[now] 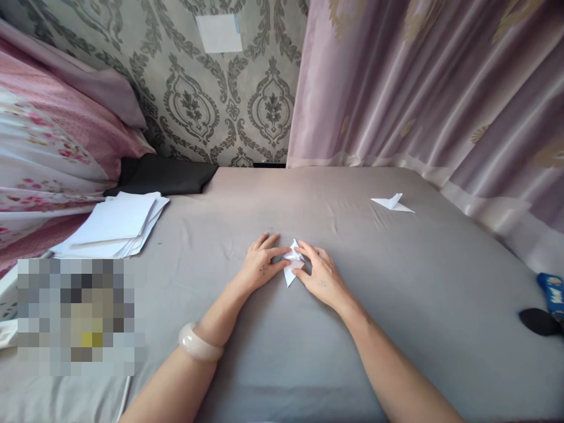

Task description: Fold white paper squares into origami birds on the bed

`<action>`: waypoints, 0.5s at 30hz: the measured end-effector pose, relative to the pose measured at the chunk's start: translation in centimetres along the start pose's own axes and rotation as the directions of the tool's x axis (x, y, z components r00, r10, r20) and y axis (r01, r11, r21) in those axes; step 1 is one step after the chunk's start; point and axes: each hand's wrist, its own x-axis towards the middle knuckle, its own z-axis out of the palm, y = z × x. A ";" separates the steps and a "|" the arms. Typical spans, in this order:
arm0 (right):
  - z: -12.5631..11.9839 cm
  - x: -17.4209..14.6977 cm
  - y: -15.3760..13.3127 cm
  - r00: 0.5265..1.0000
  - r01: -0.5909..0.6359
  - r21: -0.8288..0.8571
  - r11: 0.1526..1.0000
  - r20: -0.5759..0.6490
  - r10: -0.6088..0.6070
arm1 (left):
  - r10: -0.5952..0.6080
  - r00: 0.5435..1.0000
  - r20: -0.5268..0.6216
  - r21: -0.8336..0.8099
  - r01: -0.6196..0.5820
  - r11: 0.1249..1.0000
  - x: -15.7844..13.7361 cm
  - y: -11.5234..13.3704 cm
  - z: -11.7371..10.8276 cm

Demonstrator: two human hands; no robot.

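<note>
A small piece of folded white paper (pixel 291 274) lies on the grey sheet between my two hands, its lower end coming to a point. My left hand (pixel 263 261) pinches its left edge with thumb and index finger, the other fingers stretched away from it. On the right side, my right hand (pixel 323 271) grips the paper with its thumb low and its fingertips near the top. Fingertips hide part of the folds. Farther back to the right sits a finished-looking folded paper shape (pixel 393 203) with pointed wings, apart from both hands.
A stack of white paper sheets (pixel 118 226) lies at the left, in front of a folded black cloth (pixel 167 174). A blue packet (pixel 551 294) and a dark oval object (pixel 540 322) are at the right edge. Curtains (pixel 396 88) hang behind. A blurred patch covers the lower left.
</note>
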 end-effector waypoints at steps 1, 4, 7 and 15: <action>0.0 0.0 0.0 1.000 -0.009 0.009 1.000 0.005 0.009 | -0.016 1.000 0.006 0.015 0.016 1.000 0.1 0.0 -0.1; -0.1 0.1 0.1 0.999 -0.046 0.102 0.994 -0.001 0.046 | -0.020 1.000 -0.009 0.028 0.021 0.999 0.2 0.1 -0.2; 0.0 0.4 0.7 0.987 -0.111 0.305 0.946 -0.080 0.141 | -0.028 0.998 -0.063 -0.023 0.026 0.999 0.1 0.6 -0.1; -0.4 0.8 2.0 0.940 -0.189 0.373 0.908 -0.200 0.277 | -0.159 0.969 -0.187 -0.288 0.101 0.952 -0.4 1.3 -1.3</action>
